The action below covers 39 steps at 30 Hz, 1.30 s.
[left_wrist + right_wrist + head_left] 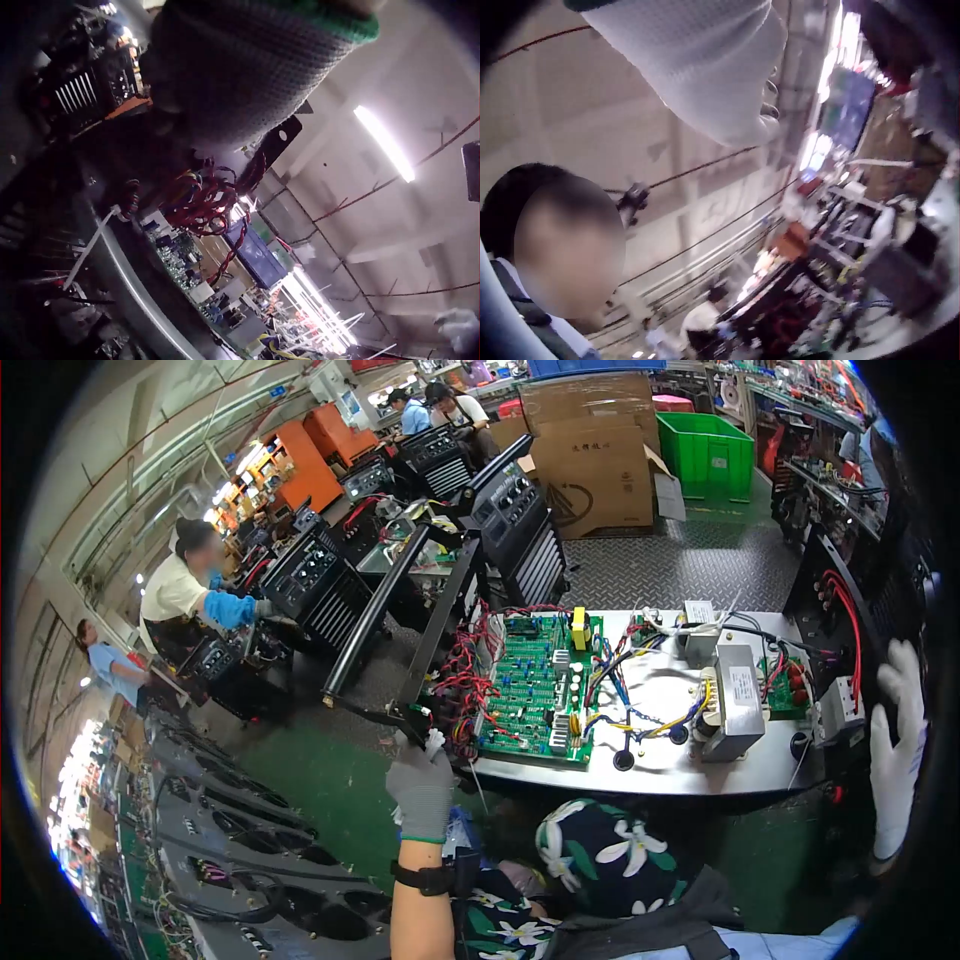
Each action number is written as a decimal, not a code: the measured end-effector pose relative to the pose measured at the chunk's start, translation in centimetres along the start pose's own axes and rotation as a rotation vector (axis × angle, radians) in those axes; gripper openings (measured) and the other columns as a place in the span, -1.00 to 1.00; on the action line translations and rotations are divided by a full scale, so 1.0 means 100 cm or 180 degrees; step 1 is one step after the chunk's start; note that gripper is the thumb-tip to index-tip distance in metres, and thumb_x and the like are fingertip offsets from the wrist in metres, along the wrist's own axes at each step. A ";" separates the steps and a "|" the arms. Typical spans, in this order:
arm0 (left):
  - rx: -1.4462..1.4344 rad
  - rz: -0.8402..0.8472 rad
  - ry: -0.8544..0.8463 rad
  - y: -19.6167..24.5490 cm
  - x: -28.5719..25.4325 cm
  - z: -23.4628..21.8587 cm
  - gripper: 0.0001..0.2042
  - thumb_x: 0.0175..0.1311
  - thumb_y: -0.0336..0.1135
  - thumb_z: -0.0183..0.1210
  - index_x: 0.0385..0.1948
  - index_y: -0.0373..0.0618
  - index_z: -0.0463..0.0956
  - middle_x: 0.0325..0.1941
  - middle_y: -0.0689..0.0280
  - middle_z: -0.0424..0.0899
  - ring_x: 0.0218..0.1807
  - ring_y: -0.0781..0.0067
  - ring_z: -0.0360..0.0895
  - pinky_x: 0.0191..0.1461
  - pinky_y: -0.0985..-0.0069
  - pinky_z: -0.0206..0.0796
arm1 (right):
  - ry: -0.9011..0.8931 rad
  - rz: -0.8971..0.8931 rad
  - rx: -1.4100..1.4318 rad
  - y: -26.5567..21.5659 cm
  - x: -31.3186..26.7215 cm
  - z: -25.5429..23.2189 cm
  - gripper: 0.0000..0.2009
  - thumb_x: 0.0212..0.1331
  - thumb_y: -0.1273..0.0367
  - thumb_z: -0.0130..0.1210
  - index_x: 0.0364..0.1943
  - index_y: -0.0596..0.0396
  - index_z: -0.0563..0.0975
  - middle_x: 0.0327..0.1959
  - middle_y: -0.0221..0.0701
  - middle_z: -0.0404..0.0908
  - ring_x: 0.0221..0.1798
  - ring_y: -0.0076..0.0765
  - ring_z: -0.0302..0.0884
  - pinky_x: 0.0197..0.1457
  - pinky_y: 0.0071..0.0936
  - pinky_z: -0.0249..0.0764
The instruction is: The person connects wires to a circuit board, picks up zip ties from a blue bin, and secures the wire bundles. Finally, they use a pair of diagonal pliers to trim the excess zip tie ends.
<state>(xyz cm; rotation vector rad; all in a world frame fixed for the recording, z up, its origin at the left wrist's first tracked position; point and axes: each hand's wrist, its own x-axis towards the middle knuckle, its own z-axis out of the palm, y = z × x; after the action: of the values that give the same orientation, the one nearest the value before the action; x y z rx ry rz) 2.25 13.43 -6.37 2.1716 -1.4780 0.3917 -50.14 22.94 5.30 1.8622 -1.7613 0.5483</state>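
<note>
An opened machine chassis lies before me, its white base plate (pixel 650 765) carrying a green circuit board (pixel 535 690) and a metal-cased transformer (pixel 738 700). My gloved left hand (pixel 422 790) grips the lower corner of the black front panel (pixel 437 630), beside bundled red wires (pixel 465 700). In the left wrist view the grey glove (pixel 240 75) hides its own fingertips; red wires (pixel 202 202) hang below it. My right hand (pixel 900 745) is raised with extended fingers beside the black end panel (pixel 835 590), holding nothing. The right wrist view shows the white glove (pixel 705 67).
Black machines (pixel 515 530) stand beyond the front panel. A cardboard box (pixel 595 470) and a green bin (pixel 706 455) are behind the chassis. Several people work at the left and back. Grey panels with round openings (pixel 240 860) line the lower left.
</note>
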 end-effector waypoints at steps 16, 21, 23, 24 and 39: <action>-0.3043 -0.0567 -0.2139 0.021 -0.118 -0.033 -0.74 0.10 -0.35 0.09 -0.15 -0.13 0.52 -0.23 -0.02 0.61 -0.16 -0.08 0.55 -0.10 0.23 0.39 | -0.1153 -0.5264 0.2244 -0.311 0.104 0.088 -0.89 -0.04 0.32 0.07 -0.52 0.03 0.46 -0.64 -0.38 0.50 -0.57 -0.26 0.55 -0.55 -0.37 0.45; -0.2053 -0.0599 -0.3491 0.035 -0.099 -0.044 -0.66 0.08 -0.29 0.18 -0.07 -0.13 0.49 -0.19 0.11 0.65 -0.09 0.09 0.59 -0.03 0.30 0.39 | -0.1049 -0.5401 0.2783 -0.300 0.124 0.109 -0.86 -0.03 0.35 0.05 -0.42 0.08 0.42 -0.57 -0.37 0.52 -0.50 -0.22 0.56 -0.43 -0.39 0.46; -0.2296 -0.0420 -0.3255 0.037 -0.087 -0.031 -0.62 0.07 -0.27 0.19 -0.04 -0.14 0.47 -0.15 0.12 0.64 -0.08 0.12 0.59 -0.02 0.34 0.39 | -0.0969 -0.5650 0.3172 -0.301 0.138 0.118 -0.86 -0.04 0.36 0.04 -0.42 0.11 0.41 -0.58 -0.39 0.52 -0.51 -0.24 0.55 -0.37 -0.42 0.43; -0.2536 -0.0169 -0.3037 0.038 -0.083 -0.024 -0.58 0.06 -0.26 0.21 0.00 -0.14 0.44 -0.11 0.13 0.63 -0.06 0.14 0.59 0.00 0.38 0.38 | -0.0557 -0.5479 0.3231 -0.301 0.136 0.120 -0.88 -0.04 0.34 0.03 -0.48 0.07 0.41 -0.59 -0.43 0.50 -0.53 -0.30 0.54 -0.41 -0.47 0.40; -0.3218 0.0009 -0.2823 0.050 -0.080 -0.014 -0.80 0.20 -0.33 -0.02 -0.27 -0.22 0.50 -0.31 0.17 0.64 -0.21 0.30 0.61 -0.12 0.45 0.41 | -0.2913 -0.4776 0.3326 -0.298 0.189 0.140 -0.83 0.17 0.23 -0.04 -0.38 0.01 0.42 -0.50 -0.38 0.50 -0.42 -0.28 0.56 -0.42 -0.38 0.46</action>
<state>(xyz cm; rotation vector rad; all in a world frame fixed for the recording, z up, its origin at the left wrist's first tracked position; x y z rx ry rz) -5.31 18.96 -7.97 1.4758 -1.5359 -1.2161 -19.85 0.17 3.17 3.7071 0.3156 -0.1350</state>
